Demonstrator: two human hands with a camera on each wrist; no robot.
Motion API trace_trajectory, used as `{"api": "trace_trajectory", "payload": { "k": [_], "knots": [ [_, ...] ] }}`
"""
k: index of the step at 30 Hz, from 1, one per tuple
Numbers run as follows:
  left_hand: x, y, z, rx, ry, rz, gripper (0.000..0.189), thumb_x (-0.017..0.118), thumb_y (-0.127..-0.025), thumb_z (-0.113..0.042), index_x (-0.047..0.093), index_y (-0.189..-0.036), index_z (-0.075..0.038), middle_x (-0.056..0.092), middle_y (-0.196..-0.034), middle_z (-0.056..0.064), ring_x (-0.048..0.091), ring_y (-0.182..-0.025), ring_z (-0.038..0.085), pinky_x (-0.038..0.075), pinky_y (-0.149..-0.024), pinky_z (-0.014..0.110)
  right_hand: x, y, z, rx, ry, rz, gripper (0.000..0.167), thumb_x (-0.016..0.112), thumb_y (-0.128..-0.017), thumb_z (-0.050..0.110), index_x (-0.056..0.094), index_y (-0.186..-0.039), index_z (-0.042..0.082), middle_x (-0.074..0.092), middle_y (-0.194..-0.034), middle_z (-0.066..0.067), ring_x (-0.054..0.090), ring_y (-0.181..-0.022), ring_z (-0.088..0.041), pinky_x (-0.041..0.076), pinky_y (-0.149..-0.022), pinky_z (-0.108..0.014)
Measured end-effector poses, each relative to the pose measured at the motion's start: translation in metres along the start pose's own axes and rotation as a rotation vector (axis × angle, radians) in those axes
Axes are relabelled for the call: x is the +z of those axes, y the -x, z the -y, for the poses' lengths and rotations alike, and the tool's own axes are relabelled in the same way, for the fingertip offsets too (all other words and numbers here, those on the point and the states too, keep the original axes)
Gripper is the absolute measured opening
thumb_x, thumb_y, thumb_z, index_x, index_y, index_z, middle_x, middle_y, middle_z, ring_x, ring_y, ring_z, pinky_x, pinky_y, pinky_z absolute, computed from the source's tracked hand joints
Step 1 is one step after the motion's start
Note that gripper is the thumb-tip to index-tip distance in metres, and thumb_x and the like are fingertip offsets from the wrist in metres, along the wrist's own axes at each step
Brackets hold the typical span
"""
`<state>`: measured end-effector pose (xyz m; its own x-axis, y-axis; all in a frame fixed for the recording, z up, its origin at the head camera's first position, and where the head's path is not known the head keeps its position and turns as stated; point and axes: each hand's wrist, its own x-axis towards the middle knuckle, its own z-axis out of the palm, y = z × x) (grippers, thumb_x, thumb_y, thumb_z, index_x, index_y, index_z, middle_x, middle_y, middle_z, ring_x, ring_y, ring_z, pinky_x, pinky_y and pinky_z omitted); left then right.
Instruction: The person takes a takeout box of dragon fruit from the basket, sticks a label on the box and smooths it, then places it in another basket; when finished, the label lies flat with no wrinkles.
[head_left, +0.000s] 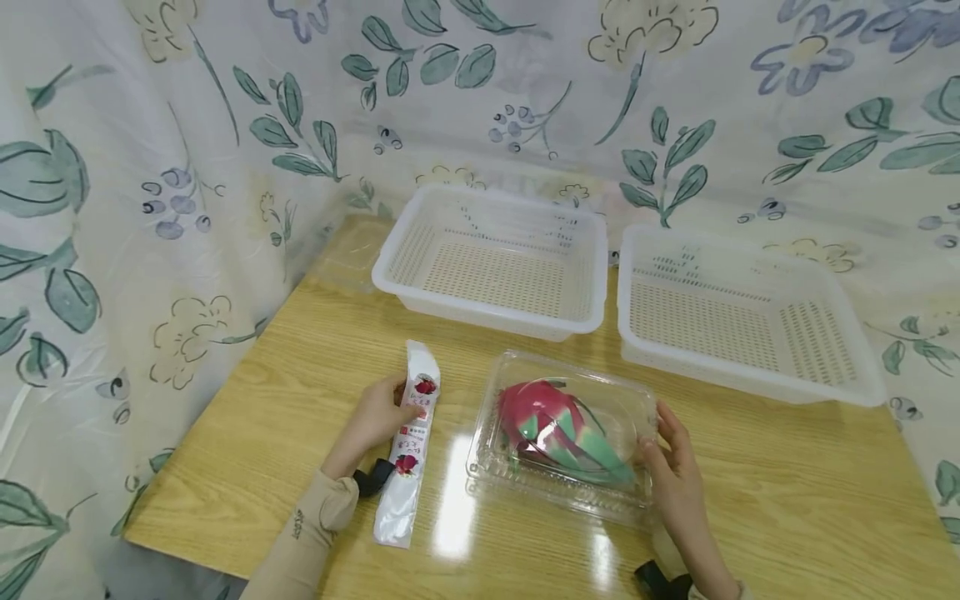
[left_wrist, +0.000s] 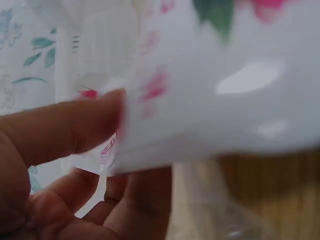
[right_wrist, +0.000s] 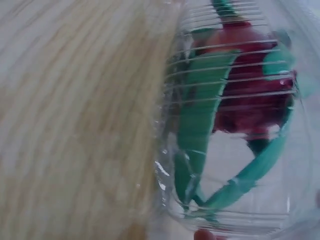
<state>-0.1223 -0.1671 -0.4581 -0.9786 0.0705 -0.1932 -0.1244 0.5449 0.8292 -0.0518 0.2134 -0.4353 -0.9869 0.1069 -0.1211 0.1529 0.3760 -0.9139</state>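
Observation:
A white strip of labels point(head_left: 414, 450), printed with dragon fruit pictures and red lettering, is pinched between the thumb and fingers of my left hand point(head_left: 381, 410). Close up in the left wrist view, the thumb presses on the strip's point(left_wrist: 200, 115) printed face while the other fingers curl behind it. To its right is a closed clear plastic clamshell box point(head_left: 633, 408) with a pink and green dragon fruit point(head_left: 551, 421) inside. My right hand point(head_left: 678, 471) grips the box's right end, thumb on the near side. Only fingertips point(right_wrist: 202, 234) of that hand show in the right wrist view.
Two white perforated baskets point(head_left: 487, 310) stand side by side along the back of the wooden table point(head_left: 247, 425). Another clear plastic container point(head_left: 348, 250) lies at the back left corner, beside the left basket. Floral curtain cloth point(head_left: 480, 108) hangs behind the table and along its left.

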Motion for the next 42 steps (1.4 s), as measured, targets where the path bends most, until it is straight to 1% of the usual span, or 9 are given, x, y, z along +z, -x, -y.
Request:
{"api": "trace_trajectory", "payload": {
  "k": [5,9,13,17,21,25,30,36,42],
  "knots": [
    [-0.009,0.004,-0.008,0.034,0.216,0.051,0.058,0.06,-0.084,0.009,0.041,-0.139,0.003,0.053,-0.123,0.028,0.066,-0.096,0.029,0.058,-0.067,0.03,-0.003,-0.002,0.003,0.0,0.048,0.009,0.058,0.042,-0.104,0.022,0.017,-0.155,0.013,0.026,-0.154,-0.025,0.042,-0.101,0.02,0.046,-0.078,-0.008],
    [-0.015,0.012,-0.023,0.085,0.33,0.057,0.069,0.059,-0.084,0.012,0.033,-0.147,-0.004,0.049,-0.13,0.028,0.064,-0.1,0.031,0.058,-0.07,0.031,-0.007,-0.004,0.01,-0.019,0.063,0.007,0.058,0.045,-0.103,0.018,0.018,-0.154,0.007,0.021,-0.157,-0.022,0.049,-0.123,-0.016,0.04,-0.079,-0.002],
    [-0.018,0.022,-0.042,0.137,0.348,0.048,0.075,0.061,-0.084,0.012,0.03,-0.149,-0.009,0.05,-0.131,0.026,0.063,-0.106,0.036,0.058,-0.072,0.033,-0.008,-0.005,0.024,-0.045,0.089,-0.072,0.056,0.047,-0.102,0.017,0.025,-0.152,0.005,0.025,-0.156,-0.022,0.035,-0.136,-0.043,0.033,-0.079,0.003],
    [-0.017,0.03,-0.065,0.162,0.343,0.047,0.078,0.063,-0.082,0.013,0.032,-0.149,-0.012,0.052,-0.127,0.025,0.062,-0.109,0.038,0.059,-0.071,0.033,-0.008,-0.005,0.042,-0.119,0.063,-0.167,0.053,0.051,-0.1,0.011,0.032,-0.149,0.004,0.029,-0.155,-0.017,0.034,-0.139,-0.039,0.035,-0.084,0.003],
    [-0.014,0.037,-0.084,0.193,0.369,0.066,0.077,0.062,-0.081,0.016,0.033,-0.148,-0.012,0.053,-0.124,0.026,0.063,-0.105,0.036,0.059,-0.069,0.033,0.002,-0.001,0.067,-0.267,0.002,-0.217,0.046,0.053,-0.096,0.0,0.043,-0.141,0.0,0.037,-0.152,-0.007,0.043,-0.133,-0.021,0.039,-0.091,-0.002],
    [-0.006,0.044,-0.101,0.246,0.386,0.106,0.077,0.061,-0.081,0.016,0.032,-0.148,-0.01,0.053,-0.121,0.027,0.064,-0.103,0.035,0.06,-0.068,0.033,0.019,0.005,0.09,-0.481,-0.076,-0.166,0.038,0.054,-0.092,-0.01,0.05,-0.129,-0.008,0.047,-0.14,0.006,0.05,-0.122,-0.003,0.045,-0.094,-0.009],
    [0.006,0.049,-0.119,0.293,0.396,0.14,0.079,0.062,-0.08,0.016,0.032,-0.149,-0.011,0.054,-0.121,0.026,0.065,-0.101,0.035,0.061,-0.067,0.034,0.045,0.012,0.11,-0.71,-0.163,-0.04,0.039,0.06,-0.083,-0.018,0.054,-0.12,-0.011,0.053,-0.127,0.003,0.055,-0.116,-0.005,0.05,-0.094,-0.017],
    [0.017,0.053,-0.138,0.313,0.401,0.198,0.083,0.062,-0.08,0.015,0.03,-0.15,-0.014,0.053,-0.122,0.024,0.064,-0.105,0.036,0.061,-0.067,0.034,0.064,0.017,0.121,-0.781,-0.198,0.017,0.042,0.07,-0.074,-0.018,0.06,-0.113,-0.006,0.06,-0.111,-0.016,0.059,-0.107,-0.009,0.054,-0.09,-0.024],
    [0.027,0.056,-0.149,0.353,0.396,0.236,0.081,0.062,-0.081,0.014,0.03,-0.15,-0.014,0.053,-0.121,0.024,0.064,-0.105,0.036,0.061,-0.067,0.032,0.068,0.015,0.119,-0.76,-0.157,-0.024,0.039,0.072,-0.075,-0.014,0.063,-0.111,-0.001,0.064,-0.107,-0.015,0.06,-0.101,-0.006,0.055,-0.086,-0.02]
  ]
}}
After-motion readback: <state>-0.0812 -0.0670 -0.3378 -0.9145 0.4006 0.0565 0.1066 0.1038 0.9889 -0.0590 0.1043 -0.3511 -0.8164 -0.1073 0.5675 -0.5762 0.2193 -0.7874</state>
